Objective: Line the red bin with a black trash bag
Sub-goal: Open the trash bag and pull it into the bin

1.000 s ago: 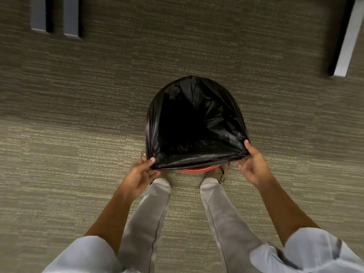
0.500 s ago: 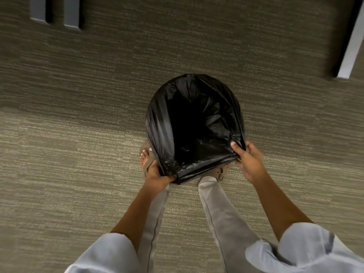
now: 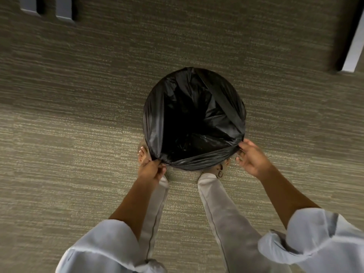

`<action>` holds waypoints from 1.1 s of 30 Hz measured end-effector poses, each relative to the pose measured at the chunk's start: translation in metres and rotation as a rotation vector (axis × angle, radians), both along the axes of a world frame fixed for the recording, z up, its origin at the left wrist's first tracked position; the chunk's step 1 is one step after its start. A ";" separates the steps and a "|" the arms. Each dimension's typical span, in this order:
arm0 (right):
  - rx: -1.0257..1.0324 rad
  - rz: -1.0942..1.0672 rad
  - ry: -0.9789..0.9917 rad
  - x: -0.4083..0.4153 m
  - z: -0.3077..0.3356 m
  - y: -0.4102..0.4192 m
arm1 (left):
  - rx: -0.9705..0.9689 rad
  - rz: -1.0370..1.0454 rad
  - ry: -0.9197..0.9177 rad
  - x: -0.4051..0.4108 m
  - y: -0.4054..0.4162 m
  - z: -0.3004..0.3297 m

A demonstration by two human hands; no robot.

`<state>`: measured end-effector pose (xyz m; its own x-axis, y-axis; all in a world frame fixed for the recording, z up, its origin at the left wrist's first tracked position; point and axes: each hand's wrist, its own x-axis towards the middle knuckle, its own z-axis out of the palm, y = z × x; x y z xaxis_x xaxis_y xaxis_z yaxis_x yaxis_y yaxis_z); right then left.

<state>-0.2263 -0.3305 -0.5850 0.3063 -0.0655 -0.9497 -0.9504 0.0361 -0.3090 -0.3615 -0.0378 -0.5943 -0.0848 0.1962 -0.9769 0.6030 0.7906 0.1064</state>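
Observation:
A black trash bag (image 3: pixel 157 127) is stretched round over the bin's mouth on the carpet, its open dark inside facing up. The red bin itself is hidden under the plastic. My left hand (image 3: pixel 150 170) pinches the bag's edge at the near left of the rim. At the near right, my right hand (image 3: pixel 251 157) grips the bag's edge with thumb and fingers. The near edge of the bag runs as a gathered band between the two hands.
Grey-green striped carpet (image 3: pixel 78 134) lies all around. My feet and pale trouser legs (image 3: pixel 222 209) stand just behind the bin. Two pale furniture legs (image 3: pixel 65 8) are at the far left and a white one (image 3: pixel 354 50) at the far right.
The bag's near edge has been pulled down over the rim, so the sliver of red bin seen before is covered. The opening went from flattened to round. Both hands moved lower and outward.

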 end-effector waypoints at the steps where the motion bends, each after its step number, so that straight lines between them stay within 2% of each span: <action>1: -0.088 0.093 -0.050 0.000 -0.003 0.004 | 0.010 -0.015 0.006 0.001 -0.002 0.001; 3: -0.184 0.213 -0.150 0.000 -0.008 0.012 | 0.061 -0.149 -0.027 0.002 -0.006 0.003; 5: -0.147 0.207 -0.167 -0.002 -0.010 0.015 | 0.085 -0.257 -0.090 0.000 -0.013 0.005; 10: 0.108 0.071 0.012 -0.017 -0.002 0.001 | -0.091 -0.357 -0.126 -0.018 -0.029 0.005; 13: 0.060 0.138 0.046 -0.028 0.000 -0.002 | -0.146 -0.532 -0.118 -0.026 -0.031 0.006; 17: -0.112 0.335 0.003 -0.033 -0.004 0.000 | -0.012 -0.655 -0.155 -0.021 -0.032 0.002; 20: -0.213 0.460 -0.052 -0.027 -0.006 0.006 | 0.202 -0.806 -0.097 -0.014 -0.031 -0.004; 22: -0.251 0.426 -0.075 -0.022 -0.008 0.010 | 0.252 -0.680 -0.106 -0.006 -0.030 -0.002; 26: -0.133 0.151 -0.073 -0.008 -0.004 0.011 | 0.159 -0.137 -0.024 0.007 -0.016 0.006; 28: -0.091 0.060 -0.112 0.002 0.000 0.010 | 0.159 0.043 -0.027 0.012 0.001 0.009; 31: -0.124 -0.016 -0.225 0.021 0.007 0.010 | 0.268 0.151 -0.101 0.024 0.023 0.018; 33: -0.166 0.024 -0.338 0.036 0.010 0.014 | 0.386 0.068 -0.168 0.033 0.029 0.022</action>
<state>-0.1903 -0.3162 -0.5750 0.6037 -0.1988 -0.7720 -0.7938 -0.0614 -0.6050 -0.3281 -0.0083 -0.5719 0.0438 0.5501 -0.8339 0.4997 0.7107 0.4951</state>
